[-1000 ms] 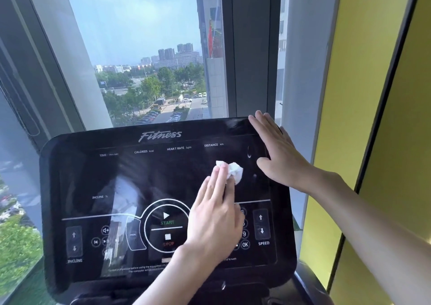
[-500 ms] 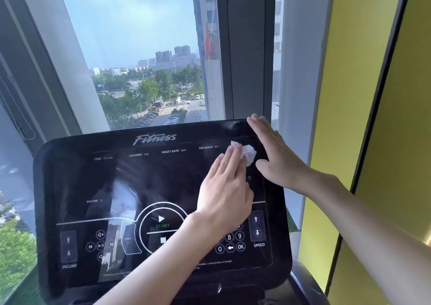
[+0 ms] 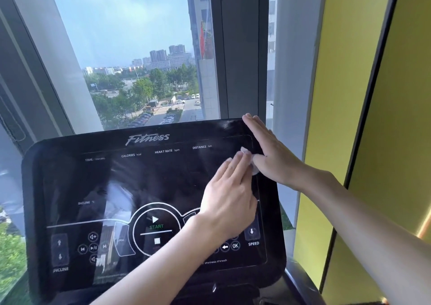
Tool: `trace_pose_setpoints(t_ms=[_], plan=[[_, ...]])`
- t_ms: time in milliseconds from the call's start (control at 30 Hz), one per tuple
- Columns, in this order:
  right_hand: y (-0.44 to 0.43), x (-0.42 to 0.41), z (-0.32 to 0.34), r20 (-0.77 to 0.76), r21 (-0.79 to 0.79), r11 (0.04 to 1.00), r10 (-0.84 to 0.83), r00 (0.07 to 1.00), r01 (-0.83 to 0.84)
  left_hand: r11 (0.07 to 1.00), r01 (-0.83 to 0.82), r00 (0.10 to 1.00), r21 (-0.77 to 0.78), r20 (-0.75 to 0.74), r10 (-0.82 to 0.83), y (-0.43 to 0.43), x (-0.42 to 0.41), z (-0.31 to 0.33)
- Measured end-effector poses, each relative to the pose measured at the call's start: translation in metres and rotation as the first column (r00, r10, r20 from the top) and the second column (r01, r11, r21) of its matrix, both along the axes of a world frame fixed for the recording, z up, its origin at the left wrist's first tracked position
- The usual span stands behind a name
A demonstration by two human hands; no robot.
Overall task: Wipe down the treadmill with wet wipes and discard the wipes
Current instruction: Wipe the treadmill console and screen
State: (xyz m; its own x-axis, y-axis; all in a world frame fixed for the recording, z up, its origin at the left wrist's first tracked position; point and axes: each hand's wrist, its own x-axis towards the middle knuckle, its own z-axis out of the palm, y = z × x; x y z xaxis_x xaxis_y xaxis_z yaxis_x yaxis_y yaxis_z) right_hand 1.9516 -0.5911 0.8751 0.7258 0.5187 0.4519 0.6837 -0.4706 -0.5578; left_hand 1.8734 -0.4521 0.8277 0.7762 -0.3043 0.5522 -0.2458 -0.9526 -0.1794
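Both hands are flat, nothing gripped. The left hand point(image 3: 229, 195) has its fingers straight and together, pointing up and right, palm down, pressing the wipe point(image 3: 245, 151) onto the console point(image 3: 144, 178). There's no curl round the wipe, just fingertips on top of it. The wipe is a small white crumpled wad, mostly hidden under those fingertips. Two bits show, one past the tips and one at the hand's right side. Too little of it is visible to give a long axis or a direction. It sits at the upper right of the screen, right of and below the DISTANCE label point(image 3: 202, 147), just inside the screen's right border. The right hand point(image 3: 272, 157) lies flat on the console's top right corner, fingers straight and together, pointing up and left, tips at the top edge. Its thumb is spread toward the wipe, and whether the tip touches it or sits just beside it, can't tell. The console is a wide black panel, long axis left to right, face tilted toward the camera, top edge toward the window point(image 3: 130, 48). The logo point(image 3: 147, 139) is at top centre, the START button point(image 3: 155, 223) at lower centre, the INCLINE arrows point(image 3: 59, 250) at lower left and the SPEED arrow point(image 3: 251, 232) at lower right, beside the left wrist. A yellow wall point(image 3: 349, 94) stands to the right.
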Motion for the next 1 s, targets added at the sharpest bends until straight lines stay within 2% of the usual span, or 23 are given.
trace_pose_setpoints(t_ms=[67,200,333,467,600,733,867,933,1000], plan=[[0.000,-0.001,0.001,-0.008,0.005,1.000,0.006,1.000,-0.005,0.996,0.019,1.000,0.089,-0.023,-0.017,0.001,-0.004,-0.005],[0.001,-0.001,0.001,-0.002,0.001,1.000,-0.003,1.000,0.003,0.999,-0.037,0.999,0.000,-0.013,0.037,0.006,-0.003,0.001],[-0.001,-0.003,-0.001,-0.008,0.013,1.000,-0.006,1.000,0.006,0.993,0.017,0.997,0.114,-0.070,-0.009,0.006,-0.015,-0.016],[-0.003,-0.003,-0.009,0.007,0.004,1.000,-0.018,1.000,0.018,0.997,-0.065,0.997,-0.042,-0.033,0.064,0.010,-0.016,-0.017],[-0.004,-0.005,-0.013,0.014,-0.003,1.000,-0.022,1.000,0.023,0.999,0.009,0.995,0.037,-0.103,-0.005,0.004,-0.027,-0.033],[-0.005,-0.006,-0.015,0.012,-0.012,1.000,-0.024,1.000,0.024,0.997,-0.056,0.997,-0.054,-0.063,0.053,0.009,-0.018,-0.026],[-0.006,-0.010,-0.016,0.014,-0.015,1.000,-0.012,1.000,0.012,0.999,0.022,0.990,0.036,-0.142,-0.016,0.002,-0.033,-0.045],[-0.010,-0.013,-0.019,0.001,-0.024,1.000,0.001,1.000,-0.001,1.000,0.003,0.997,-0.009,-0.073,-0.003,0.013,-0.029,-0.035],[-0.018,-0.017,-0.025,0.004,-0.048,0.999,-0.019,1.000,0.019,0.984,-0.071,0.997,-0.164,-0.016,0.069,0.024,-0.026,-0.017]])
